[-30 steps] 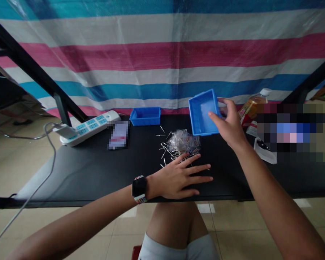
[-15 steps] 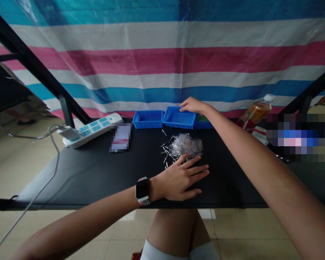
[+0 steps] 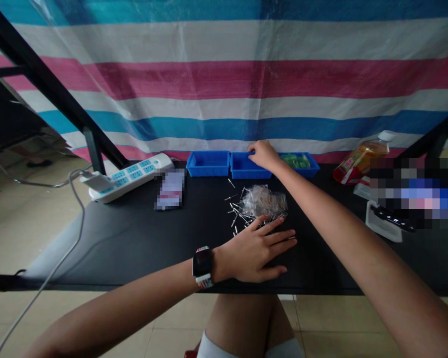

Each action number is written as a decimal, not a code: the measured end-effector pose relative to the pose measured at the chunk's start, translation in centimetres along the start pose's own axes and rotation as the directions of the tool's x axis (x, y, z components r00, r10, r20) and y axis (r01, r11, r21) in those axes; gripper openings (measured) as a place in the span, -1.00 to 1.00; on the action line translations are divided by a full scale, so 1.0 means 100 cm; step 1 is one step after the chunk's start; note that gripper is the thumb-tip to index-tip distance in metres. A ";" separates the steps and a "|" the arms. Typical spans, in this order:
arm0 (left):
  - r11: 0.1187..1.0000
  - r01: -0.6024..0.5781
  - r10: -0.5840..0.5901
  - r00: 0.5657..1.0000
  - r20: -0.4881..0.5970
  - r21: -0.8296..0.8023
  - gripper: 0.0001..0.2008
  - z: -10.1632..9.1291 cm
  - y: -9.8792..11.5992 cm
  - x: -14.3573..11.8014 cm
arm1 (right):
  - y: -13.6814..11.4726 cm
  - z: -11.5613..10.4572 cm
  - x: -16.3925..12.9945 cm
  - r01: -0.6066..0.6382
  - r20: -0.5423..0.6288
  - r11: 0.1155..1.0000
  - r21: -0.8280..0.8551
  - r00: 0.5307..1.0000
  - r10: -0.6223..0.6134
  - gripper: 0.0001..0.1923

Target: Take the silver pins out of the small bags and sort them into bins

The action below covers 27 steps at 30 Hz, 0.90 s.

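Observation:
My left hand [image 3: 259, 246] lies flat on the black table [image 3: 134, 233], fingers spread, just in front of a clear plastic bag [image 3: 264, 200] and several small metal pins [image 3: 236, 211] scattered beside it. A smartwatch sits on that wrist. My right hand [image 3: 260, 154] reaches to the back of the table and grips the far rim of the middle blue tray [image 3: 243, 170]. An empty blue tray [image 3: 208, 162] stands to its left. To its right stands another blue tray [image 3: 306, 166], with green pieces in it.
A white power strip [image 3: 129, 175] with a cable lies at the back left. A bottle [image 3: 362, 155] with amber liquid lies at the back right, and a white holder with a black tool [image 3: 386, 223] sits nearer. A striped tarp hangs behind the table.
My right hand carried the blue tray from the air at the right down to the back row between the other two trays. My left hand stayed on the table.

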<state>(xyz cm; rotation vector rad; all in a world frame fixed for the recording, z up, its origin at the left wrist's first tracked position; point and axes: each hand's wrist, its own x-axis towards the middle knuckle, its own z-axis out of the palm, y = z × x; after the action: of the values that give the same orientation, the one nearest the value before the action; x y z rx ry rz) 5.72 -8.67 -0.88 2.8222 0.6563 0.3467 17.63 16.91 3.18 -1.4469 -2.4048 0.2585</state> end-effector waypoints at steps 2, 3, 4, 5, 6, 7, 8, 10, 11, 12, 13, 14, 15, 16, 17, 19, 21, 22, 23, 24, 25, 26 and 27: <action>1.000 -0.001 0.001 1.000 -0.005 -0.005 -0.31 0.000 0.000 0.000 | -0.008 0.002 -0.010 -0.022 -0.069 0.998 -0.058 0.997 0.018 -0.64; 1.000 -0.001 0.001 1.000 -0.006 -0.008 -0.31 0.000 0.000 0.000 | -0.012 0.002 -0.015 -0.035 -0.110 0.996 -0.085 0.994 0.026 -0.63; 1.000 0.002 -0.002 1.000 -0.004 -0.010 -0.32 0.000 0.000 0.000 | -0.017 0.001 -0.020 -0.046 -0.148 0.994 -0.103 0.988 0.031 -0.62; 1.000 0.004 -0.004 1.000 -0.001 -0.012 -0.32 0.000 0.000 0.000 | -0.022 0.000 -0.025 -0.055 -0.182 0.992 -0.111 0.983 0.034 -0.61; 1.000 0.006 -0.006 1.000 0.001 -0.015 -0.33 0.000 0.000 0.000 | -0.028 -0.002 -0.030 -0.055 -0.208 0.993 -0.108 0.978 0.032 -0.61; 1.000 0.006 -0.006 1.000 0.004 -0.018 -0.33 0.000 0.000 0.000 | -0.035 -0.003 -0.035 -0.040 -0.220 0.995 -0.096 0.975 0.017 -0.62; 1.000 0.006 -0.006 1.000 0.006 -0.022 -0.33 0.000 -0.001 0.000 | -0.041 -0.004 -0.039 -0.009 -0.222 0.997 -0.079 0.975 -0.009 -0.63; 0.999 0.007 -0.007 1.000 0.007 -0.034 -0.33 0.001 -0.001 0.000 | -0.054 -0.002 -0.048 0.105 -0.191 0.994 -0.041 0.975 -0.111 -0.62; 0.999 0.008 -0.007 1.000 0.008 -0.040 -0.33 0.000 -0.001 0.000 | -0.060 0.001 -0.052 0.159 -0.171 0.987 -0.029 0.972 -0.162 -0.59; 0.999 0.009 -0.009 1.000 0.010 -0.046 -0.33 0.000 -0.001 0.000 | -0.066 0.005 -0.055 0.208 -0.153 0.978 -0.027 0.966 -0.210 -0.55; 0.999 0.011 -0.010 1.000 0.012 -0.050 -0.33 0.000 -0.001 0.001 | -0.070 0.009 -0.057 0.262 -0.136 0.964 -0.037 0.955 -0.264 -0.49; 0.998 0.012 -0.012 1.000 0.012 -0.053 -0.34 0.000 -0.001 0.001 | -0.074 0.014 -0.058 0.305 -0.123 0.951 -0.057 0.943 -0.310 -0.44; 0.998 0.012 -0.012 1.000 0.011 -0.055 -0.34 -0.001 -0.001 0.001 | -0.076 0.019 -0.058 0.339 -0.108 0.937 -0.081 0.932 -0.346 -0.43; 0.998 0.011 -0.011 1.000 0.007 -0.054 -0.34 -0.001 -0.001 0.001 | -0.078 0.023 -0.058 0.363 -0.093 0.926 -0.106 0.923 -0.373 -0.46; 0.999 0.010 -0.010 1.000 0.001 -0.053 -0.34 -0.001 -0.001 0.001 | -0.080 0.027 -0.057 0.378 -0.079 0.917 -0.130 0.918 -0.390 -0.51; 0.999 0.004 -0.005 1.000 -0.013 -0.046 -0.35 -0.002 -0.001 0.001 | -0.082 0.031 -0.056 0.394 -0.060 0.903 -0.170 0.911 -0.408 -0.59; 0.999 0.001 -0.002 1.000 -0.031 -0.034 -0.36 -0.002 -0.001 0.001 | -0.084 0.034 -0.057 0.403 -0.065 0.890 -0.212 0.903 -0.425 -0.60; 1.000 0.001 -0.002 0.999 -0.039 -0.027 -0.37 -0.001 -0.001 0.001 | -0.085 0.035 -0.057 0.404 -0.075 0.884 -0.234 0.899 -0.431 -0.59; 1.000 0.000 -0.001 0.999 -0.044 -0.021 -0.37 -0.001 -0.001 0.001 | -0.086 0.037 -0.058 0.401 -0.086 0.880 -0.255 0.897 -0.434 -0.59; 1.000 0.000 0.000 0.999 -0.045 -0.017 -0.37 -0.001 -0.001 0.001 | -0.087 0.038 -0.059 0.394 -0.096 0.878 -0.273 0.897 -0.432 -0.58; 1.000 0.000 0.000 0.999 -0.044 -0.015 -0.38 -0.001 0.000 0.001 | -0.088 0.040 -0.059 0.386 -0.105 0.877 -0.286 0.897 -0.429 -0.59; 1.000 0.000 -0.001 0.999 -0.040 -0.015 -0.38 -0.002 0.000 0.001 | -0.089 0.041 -0.059 0.378 -0.112 0.878 -0.294 0.899 -0.424 -0.59; 1.000 0.001 -0.001 0.999 -0.036 -0.015 -0.39 -0.002 0.000 0.001 | -0.089 0.043 -0.059 0.373 -0.116 0.879 -0.296 0.900 -0.420 -0.59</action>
<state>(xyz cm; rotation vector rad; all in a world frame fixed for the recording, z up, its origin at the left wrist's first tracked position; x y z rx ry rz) 5.76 -8.57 -0.66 2.8071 0.6595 0.4016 11.30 7.58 0.97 -0.9771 -2.5850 -0.2934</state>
